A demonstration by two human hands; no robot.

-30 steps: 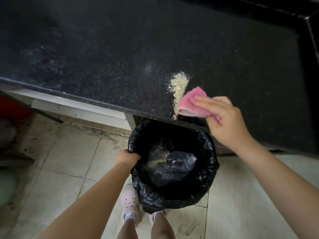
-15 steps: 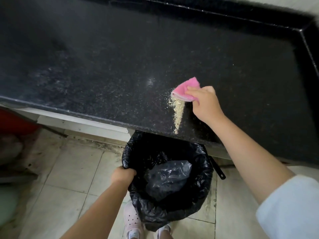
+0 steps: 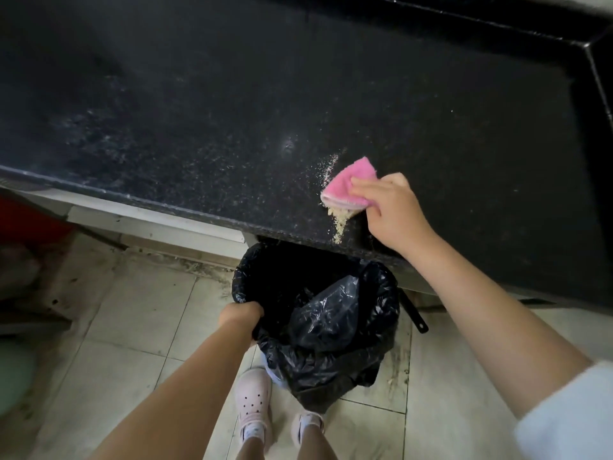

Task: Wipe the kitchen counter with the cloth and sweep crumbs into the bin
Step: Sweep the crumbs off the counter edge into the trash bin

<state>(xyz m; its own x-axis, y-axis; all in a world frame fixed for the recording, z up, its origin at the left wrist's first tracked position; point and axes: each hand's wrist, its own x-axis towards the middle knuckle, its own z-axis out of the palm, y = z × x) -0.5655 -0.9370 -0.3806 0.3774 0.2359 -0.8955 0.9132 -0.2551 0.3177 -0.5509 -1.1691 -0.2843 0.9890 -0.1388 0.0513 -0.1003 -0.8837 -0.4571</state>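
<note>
A folded pink cloth (image 3: 345, 187) lies on the black speckled counter (image 3: 232, 111) near its front edge. My right hand (image 3: 391, 207) grips the cloth from the right and presses it down. A narrow trail of pale crumbs (image 3: 340, 224) runs from under the cloth to the counter's edge. Just below that edge hangs the bin (image 3: 374, 346), lined with a black plastic bag. My left hand (image 3: 240, 315) grips the bin's left rim and holds it under the counter edge.
A faint scatter of fine crumbs (image 3: 330, 164) lies behind the cloth. The counter has a raised back edge (image 3: 497, 31) and right edge. A black handle (image 3: 414, 313) sticks out right of the bin. My feet in pale shoes (image 3: 252, 400) stand on the tiled floor.
My right hand dragged the cloth from the far end of the crumb trail towards the counter's front edge, shortening the trail. My left hand keeps its hold on the bin rim.
</note>
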